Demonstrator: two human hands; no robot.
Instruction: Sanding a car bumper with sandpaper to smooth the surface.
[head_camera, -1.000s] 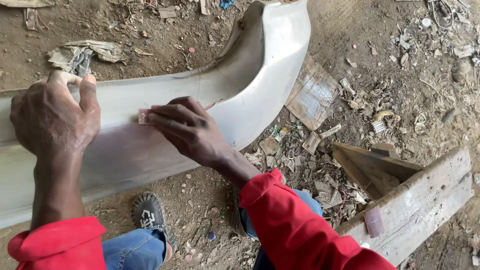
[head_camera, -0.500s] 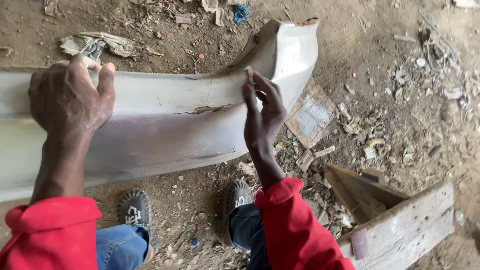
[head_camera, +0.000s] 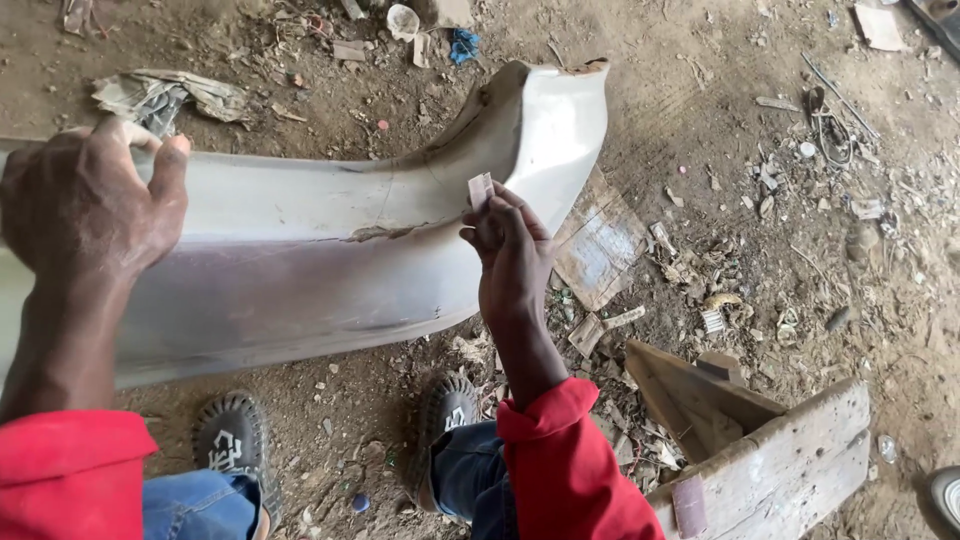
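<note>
A long white car bumper (head_camera: 300, 270) is being held above dirt ground, its long axis running left to right and curling up at its right end. The left hand (head_camera: 85, 205) is being clamped over the bumper's top edge near its left part, fingers curled over the rim and thumb on the near face. The right hand (head_camera: 510, 250) is being raised in front of the bumper's right end, fingers pinched narrow on a small folded scrap of sandpaper (head_camera: 480, 188), pale and rectangular. The scrap is being kept just off the bumper's curved corner; contact cannot be confirmed. The bumper's face lies directly ahead of and left of the right hand, so this hand is the nearer one to the cracked middle zone.

The bumper surface is being shown as dull, scuffed plastic, grey-white, with a jagged crack (head_camera: 375, 232) near its middle and brownish staining along the upper lip. Below the bumper, two dark shoes (head_camera: 235, 440) with stitched edges are being seen, plus blue jeans and red sleeves (head_camera: 570, 470). Right of the bumper, a flat cardboard piece (head_camera: 600, 245) is lying on the dirt, and a rough wooden box (head_camera: 770, 450) is sitting further right and lower. Beyond the bumper, crumpled paper (head_camera: 165, 95) and small litter are scattered.
</note>
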